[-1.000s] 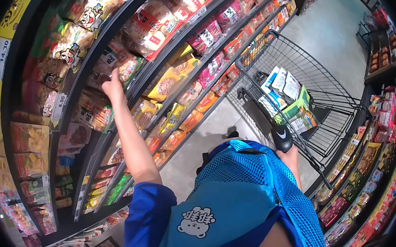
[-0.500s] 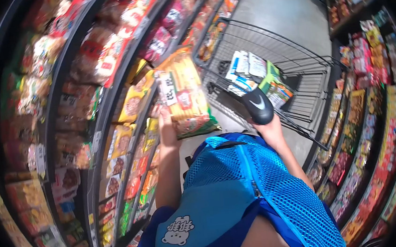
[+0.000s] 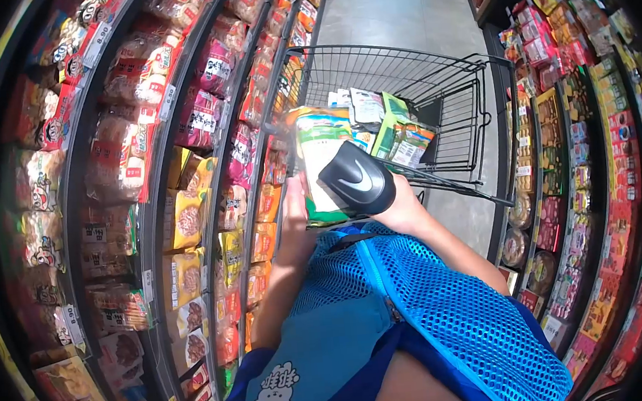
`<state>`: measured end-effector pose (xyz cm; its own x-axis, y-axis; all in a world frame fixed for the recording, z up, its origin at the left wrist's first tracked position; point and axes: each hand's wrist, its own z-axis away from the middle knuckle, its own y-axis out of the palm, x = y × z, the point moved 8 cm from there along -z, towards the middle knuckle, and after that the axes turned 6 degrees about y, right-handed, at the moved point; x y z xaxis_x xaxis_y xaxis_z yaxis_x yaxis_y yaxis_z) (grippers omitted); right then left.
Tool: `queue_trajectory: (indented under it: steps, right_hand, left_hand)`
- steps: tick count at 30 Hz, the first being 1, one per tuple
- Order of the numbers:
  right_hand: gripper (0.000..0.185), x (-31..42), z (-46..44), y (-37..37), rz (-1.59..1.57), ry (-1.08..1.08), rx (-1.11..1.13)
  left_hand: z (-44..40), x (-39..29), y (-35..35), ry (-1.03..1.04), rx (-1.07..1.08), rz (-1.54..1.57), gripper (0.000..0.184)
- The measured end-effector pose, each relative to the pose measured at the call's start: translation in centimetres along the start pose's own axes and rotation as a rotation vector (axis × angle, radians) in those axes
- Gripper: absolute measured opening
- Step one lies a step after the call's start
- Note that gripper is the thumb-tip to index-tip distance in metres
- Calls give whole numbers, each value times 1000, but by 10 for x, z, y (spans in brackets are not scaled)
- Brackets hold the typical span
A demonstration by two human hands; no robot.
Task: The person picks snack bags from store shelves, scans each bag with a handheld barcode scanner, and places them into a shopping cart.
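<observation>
A large snack bag stands upright in front of the shopping cart; its near side looks pale, with green at the bottom. My left hand grips its left side, slightly blurred. A black rounded item with a white swoosh covers part of the bag's front. My right hand holds this item at its lower right end, the fingers hidden, just below the cart's handle. Inside the cart lie white packets and green packets. Across my chest hangs a blue mesh bag.
Shelves of bagged snacks line the left side, with purple packets and yellow packets on them. Another shelf of packets runs along the right. Beyond the cart extends the grey aisle floor.
The snack bag has turned and come nearer the cart, held in my left hand. My right hand has moved left with the black item, from the cart's handle to the bag.
</observation>
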<state>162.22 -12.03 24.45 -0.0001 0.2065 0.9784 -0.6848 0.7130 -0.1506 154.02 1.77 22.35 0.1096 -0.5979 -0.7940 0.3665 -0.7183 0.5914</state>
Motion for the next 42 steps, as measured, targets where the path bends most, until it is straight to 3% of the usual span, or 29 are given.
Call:
queue_trajectory:
  steps: [1,3,7,10,14,17,21,25,29,32,37,42]
  right_hand:
    - [58,5,1,-1,34,-15,16]
    - [57,12,2,-4,103,-48,48]
    - [43,-16,-3,-42,-95,52,-269]
    - [40,-25,-8,-42,-157,95,-119]
    - [38,-34,-10,-44,-159,101,-173]
    - [39,-35,-17,-46,-89,60,-230]
    - [41,-40,-28,-64,-18,83,-288]
    - [27,-68,-23,-96,-10,74,-384]
    - [21,-115,-1,-118,-130,251,-416]
    - [20,-156,18,-123,-30,433,-388]
    - [18,-148,17,-73,-119,573,-192]
    - [16,-82,-19,-27,-249,420,-66]
  left_hand:
    - [6,-13,12,-65,-78,-116,39]
    - [-4,0,8,-23,14,-91,42]
    - [-1,1,11,2,-43,62,47]
    - [-9,13,1,44,-20,29,49]
    - [-14,12,4,49,42,-4,48]
    - [-31,35,-18,-3,-53,-37,47]
    - [-56,23,-20,171,-137,-196,40]
    - [-77,0,-21,311,-157,-278,41]
    - [-95,-10,-38,359,-207,-374,45]
    - [-100,-22,-38,429,-237,-476,46]
    - [-110,-22,-51,466,-257,-502,45]
    - [-115,-20,-61,446,-266,-509,47]
